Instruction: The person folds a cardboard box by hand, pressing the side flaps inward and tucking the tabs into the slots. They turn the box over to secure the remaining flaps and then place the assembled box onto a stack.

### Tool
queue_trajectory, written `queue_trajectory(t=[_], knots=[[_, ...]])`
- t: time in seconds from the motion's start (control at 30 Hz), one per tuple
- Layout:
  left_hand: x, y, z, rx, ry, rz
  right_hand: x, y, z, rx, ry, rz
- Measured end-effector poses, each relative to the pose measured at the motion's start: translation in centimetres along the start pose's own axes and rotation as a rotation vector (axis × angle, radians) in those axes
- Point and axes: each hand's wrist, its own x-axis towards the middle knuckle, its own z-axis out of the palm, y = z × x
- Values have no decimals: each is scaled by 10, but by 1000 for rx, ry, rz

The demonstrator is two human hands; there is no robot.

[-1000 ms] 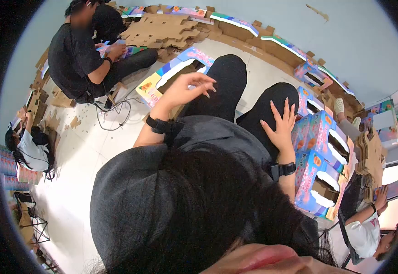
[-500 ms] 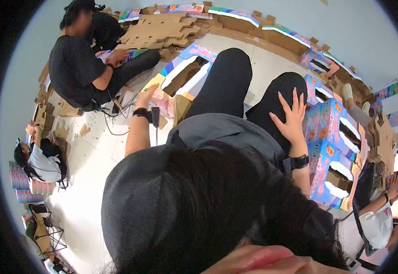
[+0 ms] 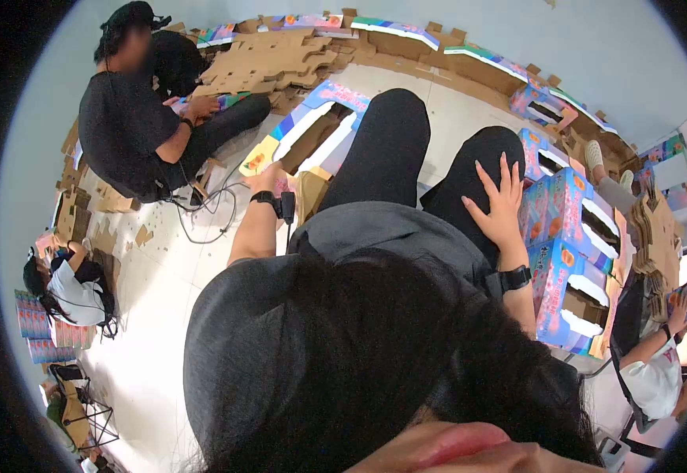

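Observation:
My right hand (image 3: 501, 206) lies flat on my right knee, fingers spread and holding nothing. My left hand (image 3: 268, 180) is at the near left corner of a printed cardboard carton (image 3: 286, 143) beside my left leg. Its fingers are blurred and partly hidden there, so I cannot tell whether they grip the carton. The carton has pink, blue and yellow printing with peaches, and a long white-edged opening in its top. A brown cardboard flap (image 3: 312, 194) shows between the carton and my leg.
Similar cartons (image 3: 550, 292) stand in a row to my right. Flat brown cardboard (image 3: 260, 63) is piled ahead on the left, near a seated co-worker (image 3: 126, 126) handling a printed piece. A black cable (image 3: 205, 236) crosses the floor. More people sit at far left and right.
My left hand has slid from the carton's left end toward its near corner, closer to me. My right hand has stayed on the knee. The view has shifted slightly.

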Motion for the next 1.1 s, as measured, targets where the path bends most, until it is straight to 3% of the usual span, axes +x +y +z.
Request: queue_trajectory(t=[0.07, 0.13, 0.23, 0.27, 0.37, 0.43, 0.5, 0.57, 0.6, 0.7, 0.77, 0.83, 0.87, 0.97, 1.1], knots=[[-19, 10, -6, 31, 54, -73, 0, 0, -1, 6, 11, 3], [-30, 21, -21, -31, -78, -110, -1, 2, 0, 15, 20, 6], [7, -7, -35, 113, -270, 321, -2, 3, 1, 27, 33, 6], [-4, 6, -40, 54, -276, 310, -2, 3, 2, 29, 37, 4], [5, 31, -30, -624, -273, 77, -1, 1, 0, 34, 45, 2], [-24, 67, -42, -578, -235, 289, -2, 1, -1, 40, 45, 8], [-24, 95, -41, -695, -168, 298, -2, 0, -1, 49, 42, 11], [-24, 125, -45, -776, -299, 229, -1, 0, -4, 89, 25, 17], [-21, 124, -43, -710, -287, 344, -1, 0, -6, 109, 17, 17], [-97, 177, -41, -725, -370, 377, 2, 10, -11, 206, 14, -12], [-156, 207, -37, -815, -434, 328, 7, 5, -27, 461, -23, 39], [-162, 218, -15, -887, -326, 315, 10, -5, -48, 626, -20, 50], [-168, 219, -14, -869, -403, 322, 10, -11, -59, 661, 5, 32], [-205, 220, 6, -990, -427, 561, 12, -14, -75, 810, 100, 4], [-263, 219, 10, -881, -493, 821, 17, -12, -91, 1189, 322, -39]])
